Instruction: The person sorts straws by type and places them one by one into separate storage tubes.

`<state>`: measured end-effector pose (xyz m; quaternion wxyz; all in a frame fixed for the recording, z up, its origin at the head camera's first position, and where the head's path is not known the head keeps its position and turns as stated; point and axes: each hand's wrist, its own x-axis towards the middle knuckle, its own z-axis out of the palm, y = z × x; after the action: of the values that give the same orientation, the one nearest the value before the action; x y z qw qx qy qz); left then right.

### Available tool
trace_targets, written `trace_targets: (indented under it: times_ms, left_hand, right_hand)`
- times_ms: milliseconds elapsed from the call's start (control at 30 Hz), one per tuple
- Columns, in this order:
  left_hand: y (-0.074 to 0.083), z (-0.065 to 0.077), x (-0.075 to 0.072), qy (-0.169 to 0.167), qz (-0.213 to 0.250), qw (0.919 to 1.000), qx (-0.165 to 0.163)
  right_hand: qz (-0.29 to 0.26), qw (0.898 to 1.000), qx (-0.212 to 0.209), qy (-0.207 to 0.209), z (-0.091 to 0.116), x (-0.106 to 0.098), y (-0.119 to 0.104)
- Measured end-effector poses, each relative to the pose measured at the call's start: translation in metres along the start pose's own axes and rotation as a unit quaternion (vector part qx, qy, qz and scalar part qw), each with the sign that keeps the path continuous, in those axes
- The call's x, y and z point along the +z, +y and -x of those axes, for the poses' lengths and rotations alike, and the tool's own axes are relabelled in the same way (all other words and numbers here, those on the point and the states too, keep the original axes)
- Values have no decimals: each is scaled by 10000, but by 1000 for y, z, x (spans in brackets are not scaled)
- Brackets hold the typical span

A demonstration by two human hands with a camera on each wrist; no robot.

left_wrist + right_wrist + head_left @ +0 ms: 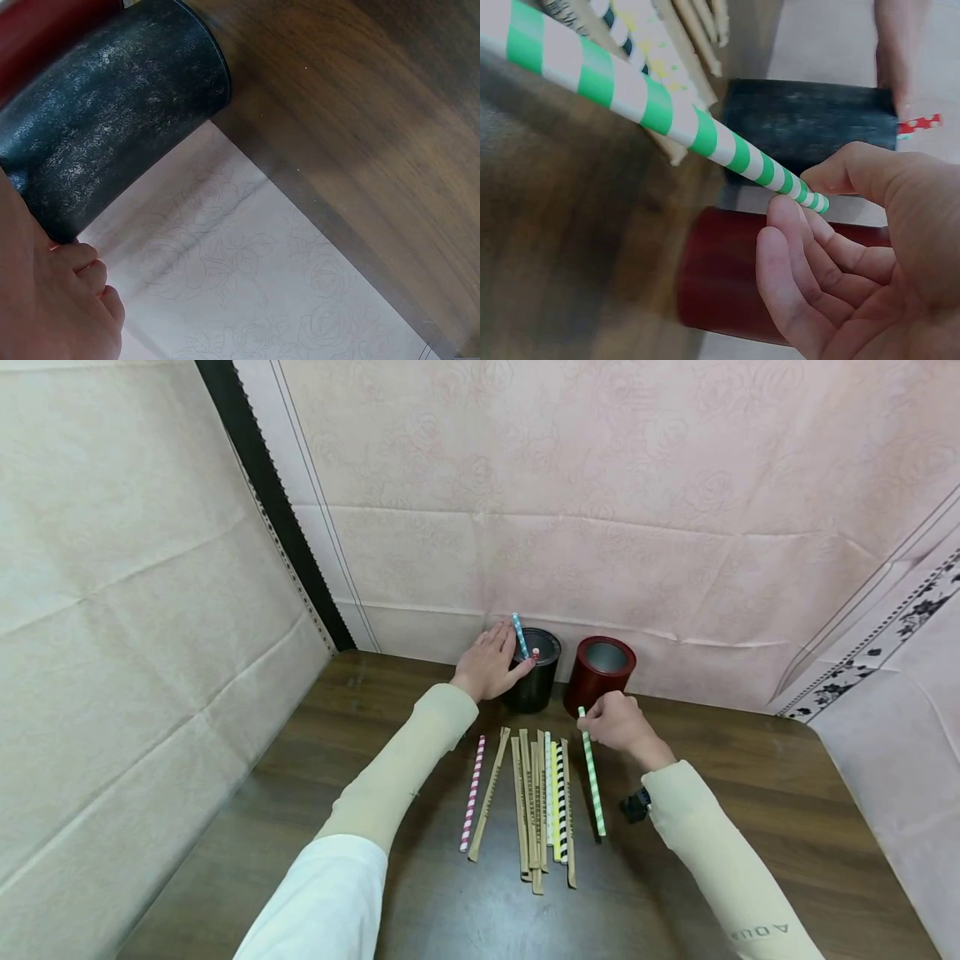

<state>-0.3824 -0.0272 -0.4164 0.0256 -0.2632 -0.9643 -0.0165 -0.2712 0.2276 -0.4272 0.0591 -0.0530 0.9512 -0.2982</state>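
Observation:
My right hand [617,723] pinches the top end of a green-and-white striped paper straw [660,105] between thumb and fingertips. The straw slants down toward the table, just in front of the red cup [600,668]. My left hand [489,662] rests against the left side and rim of the black cup [120,105], its fingers extended and its thumb over the rim. A blue patterned straw [521,635] sticks up from that cup, along with a red straw with white dots [921,124]. The inside of the black cup is mostly hidden.
Several brown paper-wrapped straws [522,810] lie in a row on the wooden table [300,852], with yellow [556,802] and black-striped straws [562,802] among them. A pink-striped straw [472,793] lies to the left. A pale patterned cloth [600,460] hangs behind the cups.

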Motion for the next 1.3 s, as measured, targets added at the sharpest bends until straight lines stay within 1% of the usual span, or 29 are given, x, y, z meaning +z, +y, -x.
trace_targets:
  times_ms: [100, 333, 533, 667, 767, 967, 1300]
  left_hand:
    - [0, 0, 0, 22, -3, 10000, 12]
    - [-1, -1, 1, 49, -12, 10000, 21]
    - [-1, -2, 2, 34, -16, 10000, 9]
    - [-2, -2, 3, 39, -46, 10000, 22]
    - [-2, -3, 3, 45, -60, 10000, 21]
    - [-1, -3, 3, 64, -84, 9999, 18]
    - [0, -1, 1, 95, -63, 9999, 20]
  right_hand:
    - [130, 9995, -230, 173, 3, -10, -6]
    - [188, 9965, -453, 681, 9, -32, -22]
    - [150, 9916, -655, 1103, 15, -49, -39]
    - [105, 9861, -790, 1457, 17, -59, -51]
    - [108, 9782, -998, 1820, 16, -65, -59]
    - [202, 9557, -1487, 2531, 16, -75, -75]
    - [-127, 9219, -2120, 3240, 20, -98, -101]
